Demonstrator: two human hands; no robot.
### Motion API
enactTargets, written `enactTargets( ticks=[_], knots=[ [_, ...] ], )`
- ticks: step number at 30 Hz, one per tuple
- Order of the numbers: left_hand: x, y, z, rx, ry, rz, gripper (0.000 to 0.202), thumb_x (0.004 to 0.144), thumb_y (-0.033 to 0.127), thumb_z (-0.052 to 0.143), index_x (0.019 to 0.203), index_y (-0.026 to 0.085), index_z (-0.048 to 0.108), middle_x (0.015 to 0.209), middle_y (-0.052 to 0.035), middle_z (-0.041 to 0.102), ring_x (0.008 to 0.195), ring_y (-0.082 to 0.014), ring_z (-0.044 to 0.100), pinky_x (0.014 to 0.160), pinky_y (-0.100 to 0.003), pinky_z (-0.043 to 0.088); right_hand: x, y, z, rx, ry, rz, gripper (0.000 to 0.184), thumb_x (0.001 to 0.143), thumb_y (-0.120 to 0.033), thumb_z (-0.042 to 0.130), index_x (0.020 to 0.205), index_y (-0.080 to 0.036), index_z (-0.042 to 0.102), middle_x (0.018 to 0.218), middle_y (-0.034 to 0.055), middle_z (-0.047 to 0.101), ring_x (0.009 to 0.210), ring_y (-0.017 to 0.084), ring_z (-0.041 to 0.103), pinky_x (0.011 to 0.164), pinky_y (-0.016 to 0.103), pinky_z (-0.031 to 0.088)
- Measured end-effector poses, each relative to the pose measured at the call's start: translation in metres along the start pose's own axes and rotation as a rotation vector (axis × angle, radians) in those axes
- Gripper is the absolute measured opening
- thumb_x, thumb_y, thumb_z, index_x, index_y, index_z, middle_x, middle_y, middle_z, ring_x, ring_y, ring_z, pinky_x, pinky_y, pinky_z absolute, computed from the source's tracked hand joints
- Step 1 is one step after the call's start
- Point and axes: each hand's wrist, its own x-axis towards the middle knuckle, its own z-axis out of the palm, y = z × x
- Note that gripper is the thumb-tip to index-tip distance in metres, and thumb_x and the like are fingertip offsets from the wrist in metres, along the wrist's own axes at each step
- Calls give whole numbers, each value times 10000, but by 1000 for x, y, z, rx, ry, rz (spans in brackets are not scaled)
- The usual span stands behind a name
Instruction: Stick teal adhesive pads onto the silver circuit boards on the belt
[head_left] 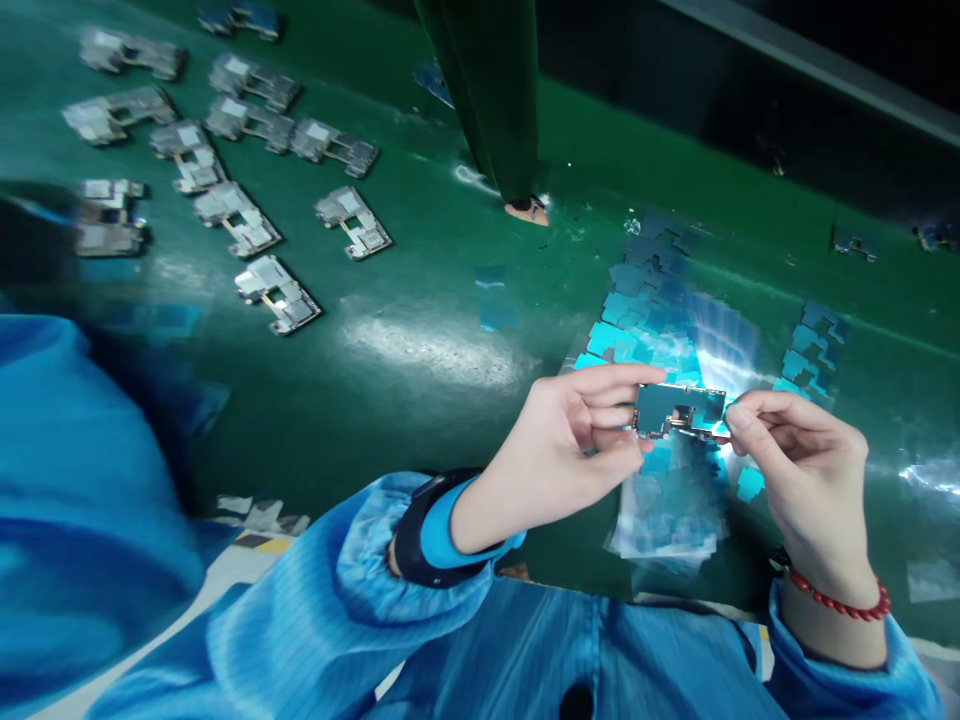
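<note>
A small circuit board [660, 408] with a cut-out is held up between my two hands. My left hand [574, 440] grips its left end between thumb and fingers. At the right end, the thumb and forefinger of my right hand [806, 470] pinch the board's edge; whether they also hold a piece of film there I cannot make out. Beneath the board lies a sheet [667, 535] bearing rows of shiny blue die-cut film stickers [630, 310]. A second strip of such stickers [810, 345] is to the right of it.
Several circuit boards [240, 215] lie spread over the green mat [420, 420] at the left. A dark green post-like object [495, 100] comes down at the top middle. A blue sleeve [82, 480] of another person fills the left edge.
</note>
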Motion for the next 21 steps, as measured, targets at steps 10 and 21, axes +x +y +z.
enactTargets(
  ticks=[10,21],
  knots=[
    [1,1,1,-43,-6,-7,469,698,39,669,1163,90,632,965,-84,776,858,-211,755,703,-228,610,1,3,-1,16,-7,-1,31,815,-224,740,789,-228,722,650,-24,632,532,67,534,456,165,418],
    [0,2,1,-72,-2,-2,495,690,7,656,1179,79,622,837,-15,748,820,-163,748,692,-188,603,1,2,0,-4,-4,-7,35,810,-219,744,783,-232,724,640,-31,633,518,60,536,446,156,413]
  ],
)
